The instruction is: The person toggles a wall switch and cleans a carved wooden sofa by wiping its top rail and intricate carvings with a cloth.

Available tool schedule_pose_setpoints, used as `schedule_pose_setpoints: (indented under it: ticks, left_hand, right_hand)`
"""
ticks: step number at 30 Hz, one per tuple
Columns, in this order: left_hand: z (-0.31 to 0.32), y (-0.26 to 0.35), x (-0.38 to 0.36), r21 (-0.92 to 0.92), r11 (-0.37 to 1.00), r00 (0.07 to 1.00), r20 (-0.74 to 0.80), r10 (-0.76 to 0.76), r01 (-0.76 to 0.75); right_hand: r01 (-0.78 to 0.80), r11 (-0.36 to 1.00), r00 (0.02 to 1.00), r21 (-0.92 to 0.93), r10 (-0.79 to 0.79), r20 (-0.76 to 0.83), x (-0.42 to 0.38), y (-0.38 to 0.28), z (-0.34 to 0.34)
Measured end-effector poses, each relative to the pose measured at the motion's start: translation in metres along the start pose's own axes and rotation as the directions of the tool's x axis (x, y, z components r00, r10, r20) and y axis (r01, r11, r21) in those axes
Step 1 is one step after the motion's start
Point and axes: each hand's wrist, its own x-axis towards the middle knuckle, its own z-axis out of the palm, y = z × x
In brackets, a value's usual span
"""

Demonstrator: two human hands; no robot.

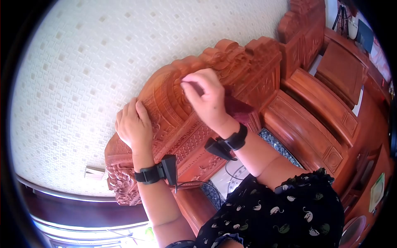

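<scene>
My left hand (135, 126) rests on the upper edge of the carved wooden backrest (167, 89), its fingers spread a little over the wood near the wall. To its right, my right hand (204, 97) is over the round carved panel, thumb and index finger brought close together. Whatever those fingers hold, if anything, is too small or hidden to make out. A dark red cloth (237, 108) shows behind my right hand, against the backrest. A black band with a box-shaped device sits on each wrist.
A patterned pale wall (91, 74) rises behind the backrest. Wooden seats (304, 128) and another carved backrest stand to the right. Black cables (194, 182) run from the wrist devices. A wall socket (94, 172) is at the lower left, and a tripod (340, 16) stands at the upper right.
</scene>
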Motion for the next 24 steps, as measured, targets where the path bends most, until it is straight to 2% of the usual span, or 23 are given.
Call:
schedule_pose_setpoints:
  ticks: [1, 2, 7, 9, 10, 11, 13, 15, 18, 22, 24]
  left_hand:
    - [0.001, -0.001, 0.001, 0.001, 1.000, 1.000, 0.010, -0.004, 0.004]
    - [0.001, 0.000, 0.002, 0.001, 1.000, 1.000, 0.009, -0.002, 0.002]
    - [0.000, 0.000, 0.001, -0.031, 1.000, 1.000, -0.007, -0.003, 0.002]
    - [0.000, 0.001, 0.001, -0.023, 1.000, 1.000, 0.002, -0.011, 0.011]
    - [-0.001, 0.001, 0.001, -0.014, 1.000, 1.000, 0.012, -0.014, 0.014]
    - [-0.001, 0.001, 0.001, -0.014, 1.000, 1.000, 0.006, -0.016, 0.016]
    - [0.000, 0.000, 0.001, 0.005, 1.000, 1.000, 0.015, -0.014, 0.014]
    - [-0.001, 0.001, 0.003, 0.009, 1.000, 1.000, 0.015, -0.015, 0.015]
    - [-0.001, 0.000, 0.000, 0.016, 1.000, 0.999, 0.033, -0.019, 0.018]
    - [-0.001, 0.002, 0.002, -0.003, 1.000, 1.000, 0.020, -0.014, 0.014]
    - [-0.001, 0.002, 0.002, 0.000, 1.000, 1.000, 0.026, -0.013, 0.013]
  right_hand:
    - [0.050, 0.999, 0.998, -0.020, -0.049, 0.041, 0.001, -0.001, 0.004]
    - [0.025, 0.996, 0.997, -0.081, -0.019, 0.076, -0.005, 0.000, 0.007]
    - [0.041, 0.991, 0.995, -0.130, -0.029, 0.094, -0.014, 0.009, -0.008]
    - [-0.049, 0.992, 0.977, -0.118, 0.072, 0.201, -0.020, 0.010, -0.020]
    - [-0.125, 0.991, 0.970, -0.056, 0.134, 0.202, -0.020, 0.010, -0.024]
    - [-0.120, 0.991, 0.971, -0.054, 0.129, 0.202, -0.019, 0.011, -0.023]
    - [-0.232, 0.972, 0.971, -0.016, 0.233, 0.050, -0.009, 0.010, -0.022]
    - [-0.179, 0.984, 0.984, 0.021, 0.179, -0.003, 0.004, 0.006, -0.014]
    - [0.010, 0.996, 1.000, -0.083, -0.010, -0.003, 0.015, 0.005, 0.003]
    - [0.082, 0.978, 0.993, -0.190, -0.063, 0.104, 0.005, -0.001, 0.007]
    - [0.215, 0.967, 0.938, -0.137, -0.165, 0.306, 0.004, 0.000, 0.002]
